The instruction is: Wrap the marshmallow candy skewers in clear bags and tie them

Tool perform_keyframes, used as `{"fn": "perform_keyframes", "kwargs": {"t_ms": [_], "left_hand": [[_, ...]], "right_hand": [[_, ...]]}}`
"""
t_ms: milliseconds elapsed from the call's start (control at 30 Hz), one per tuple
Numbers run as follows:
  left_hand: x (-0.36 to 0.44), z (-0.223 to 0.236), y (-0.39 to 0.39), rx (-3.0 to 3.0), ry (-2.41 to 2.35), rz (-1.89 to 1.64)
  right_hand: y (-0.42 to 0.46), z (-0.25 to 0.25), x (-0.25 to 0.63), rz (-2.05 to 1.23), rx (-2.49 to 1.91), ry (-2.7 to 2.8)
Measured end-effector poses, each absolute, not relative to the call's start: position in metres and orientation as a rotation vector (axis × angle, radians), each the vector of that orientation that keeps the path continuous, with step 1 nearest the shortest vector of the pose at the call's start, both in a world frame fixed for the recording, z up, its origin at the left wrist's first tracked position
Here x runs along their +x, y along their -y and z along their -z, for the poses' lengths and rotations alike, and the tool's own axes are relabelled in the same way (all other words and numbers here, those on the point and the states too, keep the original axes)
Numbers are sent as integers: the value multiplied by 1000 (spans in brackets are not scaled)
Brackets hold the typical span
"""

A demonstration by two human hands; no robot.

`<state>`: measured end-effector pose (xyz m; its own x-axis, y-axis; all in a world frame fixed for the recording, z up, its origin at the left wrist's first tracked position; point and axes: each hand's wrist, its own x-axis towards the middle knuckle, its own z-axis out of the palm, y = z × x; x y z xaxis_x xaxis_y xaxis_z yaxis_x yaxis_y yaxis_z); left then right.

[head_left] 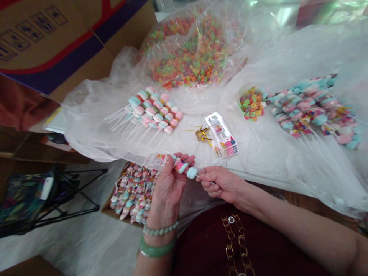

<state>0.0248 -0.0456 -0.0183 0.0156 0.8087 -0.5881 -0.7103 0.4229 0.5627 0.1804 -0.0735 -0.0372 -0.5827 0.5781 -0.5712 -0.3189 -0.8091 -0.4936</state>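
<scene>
- The candy skewer is held in front of the body at the table's near edge, between the 2 hands: pale blue, pillowy marshmallows on a slim white stick.
- Left hand: thumb and fingers are closed around the skewer's upper part, where a clear, printed wrapper covers it. Right hand: fingertips pinch the stick below the candy.
- Wrapping looks only partly done on this 1: the lowest marshmallows are bare, and no gold tie shows on it.
- Just beyond lie thin, shiny gold ties in a loose tangle, touching or almost touching a fanned stack of flat, glossy printed wrappers; these seem to be unused supplies.
- Left of them, a neat pile of bare skewers, pink, white and blue with gummy rings between, appears unwrapped.
- Skewers on the right and those filling the cardboard carton below the table look wrapped, many with printed film.
- Farther off: small gummy rings heaped loose, and a big, crinkled clear bag of more, on filmy plastic sheeting.
</scene>
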Motion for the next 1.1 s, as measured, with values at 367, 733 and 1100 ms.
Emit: {"fn": "perform_keyframes", "kwargs": {"t_ms": [367,733,1100], "left_hand": [[33,17,47,137,-1057,-1214],[17,14,39,67,-1066,-1216],[32,20,41,50,-997,-1202]], "right_hand": [[84,39,179,-709,-1445,2129],[73,41,182,-1749,-1304,1170],[74,36,174,-1450,-1414,1391]]}}
